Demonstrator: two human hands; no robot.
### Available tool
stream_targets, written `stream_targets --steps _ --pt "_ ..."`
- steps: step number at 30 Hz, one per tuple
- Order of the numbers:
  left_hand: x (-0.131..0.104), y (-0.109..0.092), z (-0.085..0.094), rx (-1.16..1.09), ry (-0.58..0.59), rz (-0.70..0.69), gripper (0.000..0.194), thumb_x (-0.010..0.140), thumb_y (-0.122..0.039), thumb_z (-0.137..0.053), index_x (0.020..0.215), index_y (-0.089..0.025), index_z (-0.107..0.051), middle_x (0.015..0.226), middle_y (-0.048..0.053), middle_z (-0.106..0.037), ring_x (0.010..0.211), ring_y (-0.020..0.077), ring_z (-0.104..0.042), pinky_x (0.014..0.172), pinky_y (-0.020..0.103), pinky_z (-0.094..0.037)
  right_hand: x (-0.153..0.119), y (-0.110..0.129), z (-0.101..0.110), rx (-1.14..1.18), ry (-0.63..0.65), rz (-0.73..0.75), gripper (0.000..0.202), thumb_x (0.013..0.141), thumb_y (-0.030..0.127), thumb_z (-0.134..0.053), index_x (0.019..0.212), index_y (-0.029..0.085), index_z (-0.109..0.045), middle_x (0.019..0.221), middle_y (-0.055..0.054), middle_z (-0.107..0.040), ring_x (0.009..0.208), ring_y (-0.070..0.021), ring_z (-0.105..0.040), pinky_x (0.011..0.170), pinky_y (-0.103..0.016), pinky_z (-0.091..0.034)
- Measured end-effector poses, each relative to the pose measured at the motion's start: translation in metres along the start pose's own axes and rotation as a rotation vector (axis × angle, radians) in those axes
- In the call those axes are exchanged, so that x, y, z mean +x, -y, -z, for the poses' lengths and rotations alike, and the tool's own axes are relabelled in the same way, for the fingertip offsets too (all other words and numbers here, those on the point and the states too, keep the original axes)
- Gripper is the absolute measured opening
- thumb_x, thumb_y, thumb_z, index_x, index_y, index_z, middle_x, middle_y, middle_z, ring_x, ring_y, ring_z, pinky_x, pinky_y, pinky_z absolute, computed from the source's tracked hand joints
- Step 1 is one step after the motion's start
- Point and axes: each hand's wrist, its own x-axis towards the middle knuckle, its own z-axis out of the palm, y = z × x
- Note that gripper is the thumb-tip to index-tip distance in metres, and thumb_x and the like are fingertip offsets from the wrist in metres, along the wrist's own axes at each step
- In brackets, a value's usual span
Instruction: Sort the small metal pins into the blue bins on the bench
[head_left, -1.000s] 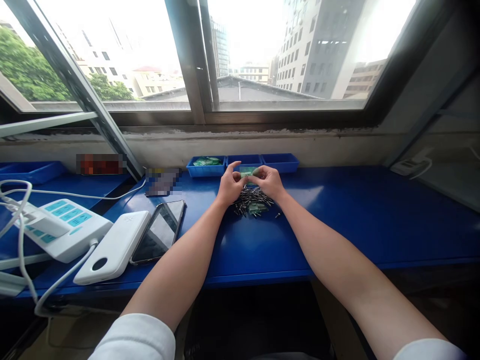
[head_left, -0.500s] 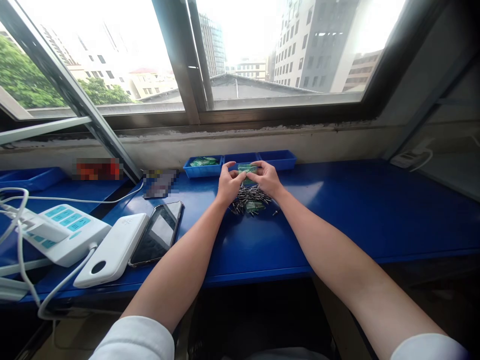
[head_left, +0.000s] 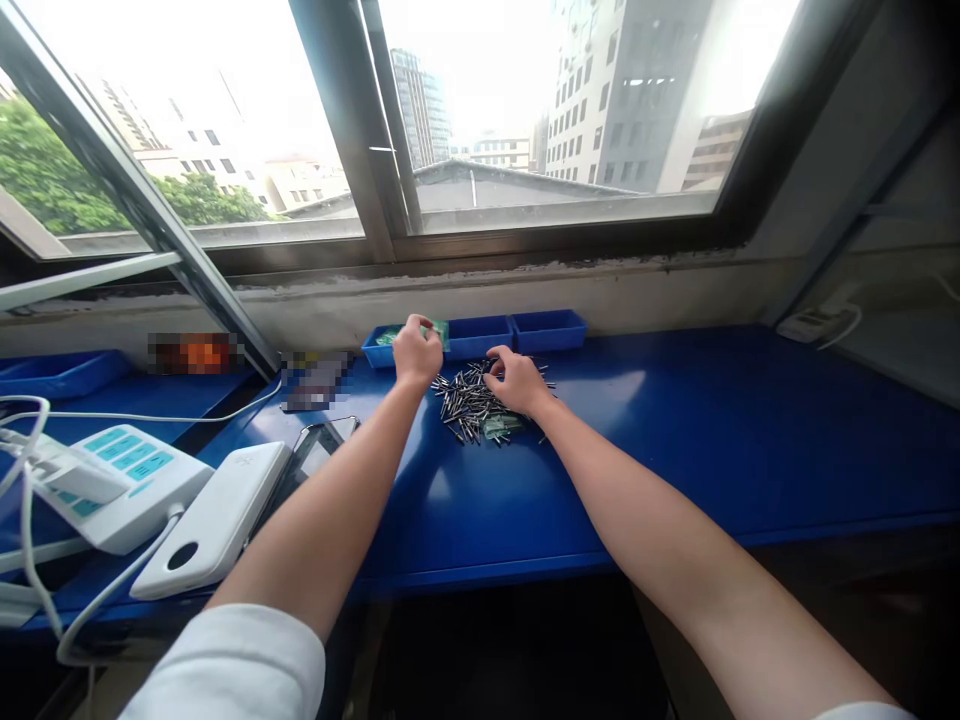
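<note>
My left hand [head_left: 418,352] is closed on a small green plastic packet [head_left: 442,331], which shows past the fingers. It is at the left blue bin [head_left: 379,357], where more green packets [head_left: 387,337] lie. My right hand [head_left: 519,382] hovers at the right side of a heap of small metal pins [head_left: 466,398], thumb and forefinger apart. No object shows between its visible fingers; the others are partly hidden. Another green packet [head_left: 496,427] lies at the near edge of the heap.
Two more blue bins, the middle one [head_left: 480,350] and the right one [head_left: 551,345], stand along the wall. On the left are a white power bank [head_left: 214,520], a phone [head_left: 330,437] partly behind my forearm, and a white power strip [head_left: 135,470] with cables. A metal shelf post [head_left: 217,300] rises there.
My hands have parted from holding the green packet together. The left moved left to the left bin with a packet; the right let go and came down toward the pins. The view shifted slightly.
</note>
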Motion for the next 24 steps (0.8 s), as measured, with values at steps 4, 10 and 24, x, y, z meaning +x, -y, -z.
stream_targets --steps 4,10,24 --pt "0.042 0.017 0.0 0.155 -0.038 0.03 0.017 0.082 -0.024 -0.047 0.092 -0.021 -0.061 0.086 0.01 -0.067 0.09 0.0273 -0.06 0.08 0.038 -0.043 0.0 0.001 0.0 -0.028 0.019 0.017 0.029 0.08 0.025 -0.056 0.108 0.018 -0.056 0.086 -0.005 -0.066 0.086 -0.0198 -0.058 0.072 -0.029 -0.043" --pt "0.069 0.042 -0.008 0.437 0.24 0.27 0.026 0.072 -0.027 -0.058 0.096 -0.016 -0.061 0.103 0.019 -0.064 0.101 0.0349 -0.057 0.089 0.049 -0.036 0.001 0.002 -0.001 -0.036 0.031 0.028 0.024 0.08 0.025 -0.056 0.103 0.019 -0.059 0.086 -0.005 -0.066 0.086 -0.0199 -0.058 0.074 -0.03 -0.045" --pt "0.036 0.041 -0.015 0.556 0.249 0.072 0.052 0.086 -0.049 -0.034 0.099 -0.008 -0.064 0.118 0.028 -0.051 0.113 0.0411 -0.043 0.093 0.056 -0.025 0.001 0.0 -0.001 -0.047 0.064 0.039 0.018 0.08 0.027 -0.057 0.094 0.019 -0.064 0.087 -0.006 -0.067 0.088 -0.0206 -0.059 0.075 -0.03 -0.046"
